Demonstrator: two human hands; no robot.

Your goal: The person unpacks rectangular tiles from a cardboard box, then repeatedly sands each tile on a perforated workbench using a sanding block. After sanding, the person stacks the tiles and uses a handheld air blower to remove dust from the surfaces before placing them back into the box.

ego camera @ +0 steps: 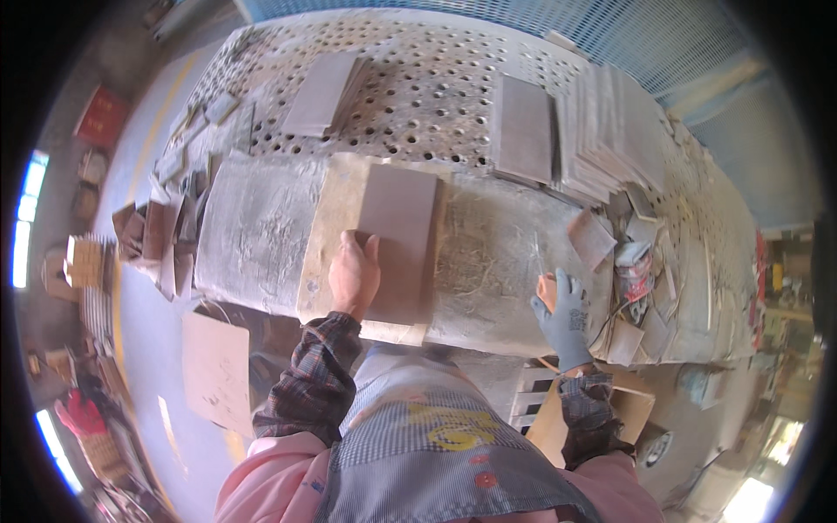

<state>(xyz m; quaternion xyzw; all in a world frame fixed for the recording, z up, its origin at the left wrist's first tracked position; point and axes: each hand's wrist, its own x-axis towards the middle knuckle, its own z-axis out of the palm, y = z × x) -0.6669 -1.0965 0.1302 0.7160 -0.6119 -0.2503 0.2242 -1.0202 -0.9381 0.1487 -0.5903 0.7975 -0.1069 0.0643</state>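
Note:
A flat brown rectangular panel [400, 242] lies on a tan sheet [333, 216] in front of me, over a grey covered work surface [255, 229]. My bare left hand [355, 274] grips the panel's left edge, with thumb and index finger near the upper side; the other fingertips are hidden. In my right hand [563, 320], which wears a grey glove, is a tool with an orange handle [547, 292]. A thin, blurred blade points away from me, above the grey cover and apart from the panel.
Behind stand a small panel stack [324, 95], a second stack [523, 131] and a leaning row of panels [608, 131] on a perforated table [418, 85]. Offcuts [157, 235] heap at left. At right, a red-labelled can [633, 271] sits among scraps. A cardboard box [631, 408] is below.

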